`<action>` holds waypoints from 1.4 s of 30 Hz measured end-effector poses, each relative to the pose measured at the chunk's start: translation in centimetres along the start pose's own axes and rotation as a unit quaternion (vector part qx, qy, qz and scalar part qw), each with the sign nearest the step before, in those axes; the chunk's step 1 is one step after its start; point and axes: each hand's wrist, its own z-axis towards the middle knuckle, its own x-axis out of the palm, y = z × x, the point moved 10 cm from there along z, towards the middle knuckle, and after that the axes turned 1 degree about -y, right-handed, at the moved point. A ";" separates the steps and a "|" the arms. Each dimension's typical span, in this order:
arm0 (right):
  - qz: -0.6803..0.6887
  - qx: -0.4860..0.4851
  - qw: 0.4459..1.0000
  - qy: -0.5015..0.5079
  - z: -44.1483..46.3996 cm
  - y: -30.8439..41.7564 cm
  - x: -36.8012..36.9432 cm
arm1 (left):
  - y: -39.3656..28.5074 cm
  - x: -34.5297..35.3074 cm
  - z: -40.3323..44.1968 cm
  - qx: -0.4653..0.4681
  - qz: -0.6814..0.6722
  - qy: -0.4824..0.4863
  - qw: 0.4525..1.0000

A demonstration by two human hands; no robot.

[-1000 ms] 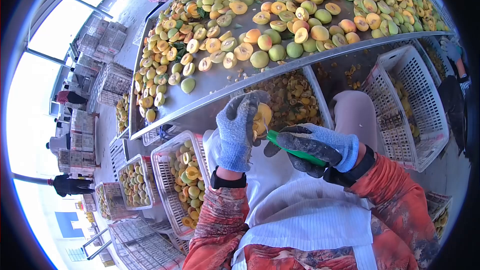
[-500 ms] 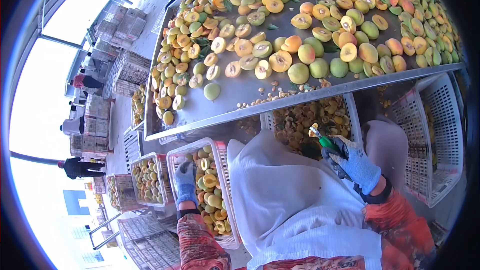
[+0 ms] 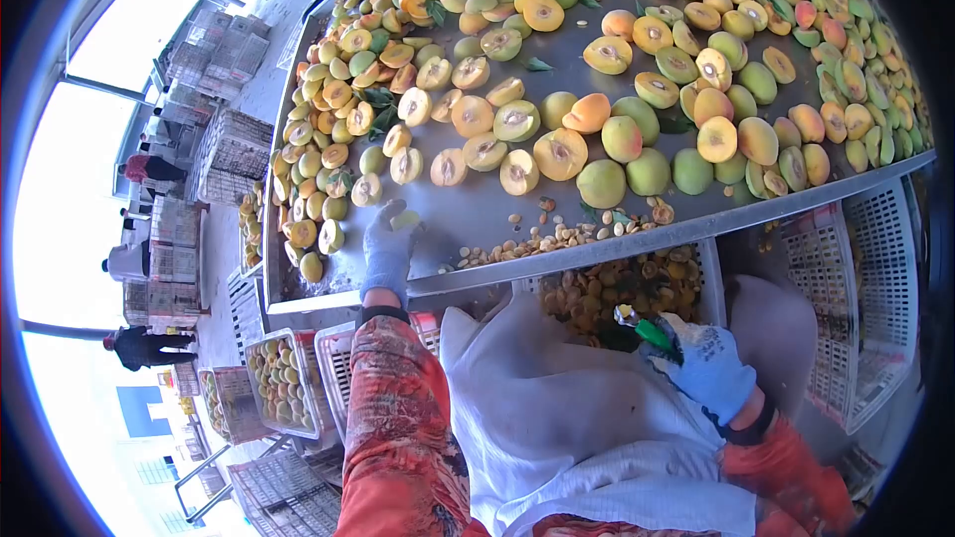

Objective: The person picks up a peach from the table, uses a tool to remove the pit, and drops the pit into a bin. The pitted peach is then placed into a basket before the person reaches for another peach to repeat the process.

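Observation:
My left hand (image 3: 388,251), in a pale blue glove, reaches over the metal table (image 3: 448,214) near its front edge. Its fingers and thumb are closed around a green apricot (image 3: 406,221), which they partly cover. In my right hand (image 3: 714,366), also gloved, is a green-handled pitting tool (image 3: 655,334). A yellowish bit sits at the tool's metal tip, pointing up and left. Halved apricots (image 3: 484,151) with brown pits lie cut side up beyond my left hand, among whole green and orange apricots (image 3: 601,184).
Loose pits (image 3: 567,237) lie along the table's raised metal rim (image 3: 557,257). Below it, a white crate (image 3: 710,283) holds brownish scraps. Nested crates (image 3: 885,288) stand right; a crate of apricots (image 3: 284,378) stands left. Stacked crates and other people are farther left.
My left hand has moved from the apricot crate beside my lap up to the table and closed around the lone green apricot. My right hand still holds the tool, slightly lower.

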 end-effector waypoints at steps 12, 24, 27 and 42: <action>-0.488 -0.339 0.775 -0.217 -8.0 8.6 5.5 | -13.3 9.7 -26.0 -0.201 -0.541 0.208 0.790; -0.651 -0.364 0.637 -0.192 -12.6 6.4 6.8 | -17.7 12.3 -34.5 -0.244 -0.402 0.328 0.819; -0.691 -0.346 0.613 -0.163 -13.2 5.9 6.9 | -19.2 11.0 -35.1 -0.184 -0.327 0.284 0.882; -0.454 -0.323 0.817 -0.147 -11.4 6.4 5.6 | -18.5 10.2 -32.7 -0.102 -0.291 0.154 0.939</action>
